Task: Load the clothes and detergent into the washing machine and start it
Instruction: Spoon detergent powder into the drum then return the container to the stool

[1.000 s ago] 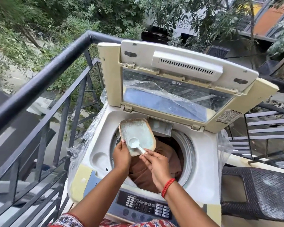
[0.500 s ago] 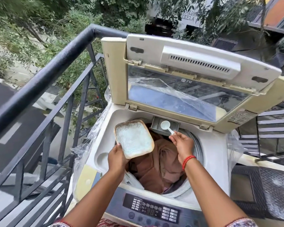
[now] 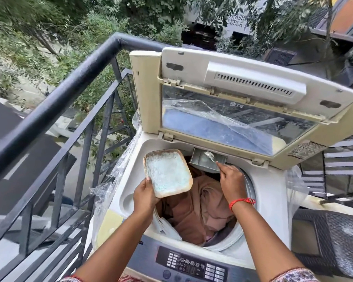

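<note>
Top-loading washing machine (image 3: 269, 192) on a balcony, lid (image 3: 232, 94) raised & folded back, seen from above. Drum opening holds brown clothes (image 3: 204, 204), heaped to approx. rim level; a bit of white fabric shows at the drum's near-left edge.

L. hand (image 3: 145, 197) grips the near corner of a rectangular tray (image 3: 167, 173), thumb on top, fingers curled beneath. Tray is tilted, held over the left part of the drum; its face carries pale blue-white detergent powder.

R. hand (image 3: 231, 180) pinches the handle of a small white scoop (image 3: 209, 154) betw. thumb & fingertips. Scoop bowl sits inside the grey detergent drawer (image 3: 202, 159), which is at the back of the opening, just under the lid hinge. Whether powder remains in the scoop cannot be told (blurred). Red thread band (image 3: 242, 202) on the r. wrist.

Control panel (image 3: 192, 265) w/ buttons & display runs along the near edge. Clear plastic sheeting (image 3: 110, 190) drapes the machine's left side. Dark metal railing (image 3: 55, 102) at left, trees beyond; dark woven seat (image 3: 338, 245) at right.
</note>
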Motion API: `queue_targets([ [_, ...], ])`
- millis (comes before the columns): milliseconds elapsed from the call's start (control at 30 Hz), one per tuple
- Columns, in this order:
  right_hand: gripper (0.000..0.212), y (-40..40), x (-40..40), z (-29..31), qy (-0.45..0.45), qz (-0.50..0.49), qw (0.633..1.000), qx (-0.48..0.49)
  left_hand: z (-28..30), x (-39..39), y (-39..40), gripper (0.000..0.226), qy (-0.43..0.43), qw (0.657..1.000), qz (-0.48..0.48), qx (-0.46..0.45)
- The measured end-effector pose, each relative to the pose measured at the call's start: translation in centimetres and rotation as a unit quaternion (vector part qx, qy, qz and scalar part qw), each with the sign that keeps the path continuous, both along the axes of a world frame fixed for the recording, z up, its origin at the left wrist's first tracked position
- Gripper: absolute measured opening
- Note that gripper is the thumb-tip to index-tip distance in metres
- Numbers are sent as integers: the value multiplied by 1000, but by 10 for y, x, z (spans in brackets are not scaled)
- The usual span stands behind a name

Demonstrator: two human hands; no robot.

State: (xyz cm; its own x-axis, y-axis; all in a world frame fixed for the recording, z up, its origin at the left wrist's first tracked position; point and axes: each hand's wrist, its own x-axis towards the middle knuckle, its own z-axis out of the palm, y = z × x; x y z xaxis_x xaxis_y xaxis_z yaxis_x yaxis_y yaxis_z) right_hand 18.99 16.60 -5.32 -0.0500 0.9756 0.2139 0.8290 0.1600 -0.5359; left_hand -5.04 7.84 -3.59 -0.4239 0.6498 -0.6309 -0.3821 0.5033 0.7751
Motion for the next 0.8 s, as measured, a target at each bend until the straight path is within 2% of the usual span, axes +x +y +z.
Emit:
queue_targets([
  [333, 46, 1, 6, -2, -46, 10, 999, -4, 0, 2, 3, 25, -10, 1000, -16, 4],
  [567, 33, -15, -7, 32, 44, -15, 998, 31, 6, 12, 6, 34, -26, 999, -32, 5],
  [700, 32, -40, -26, 44, 74, 61, 993, 61, 8, 26, 7, 28, -43, 998, -51, 1],
  [800, 40, -56, -27, 34, 21, 124, 990, 70, 21, 41, 8, 29, -68, 995, -68, 11],
])
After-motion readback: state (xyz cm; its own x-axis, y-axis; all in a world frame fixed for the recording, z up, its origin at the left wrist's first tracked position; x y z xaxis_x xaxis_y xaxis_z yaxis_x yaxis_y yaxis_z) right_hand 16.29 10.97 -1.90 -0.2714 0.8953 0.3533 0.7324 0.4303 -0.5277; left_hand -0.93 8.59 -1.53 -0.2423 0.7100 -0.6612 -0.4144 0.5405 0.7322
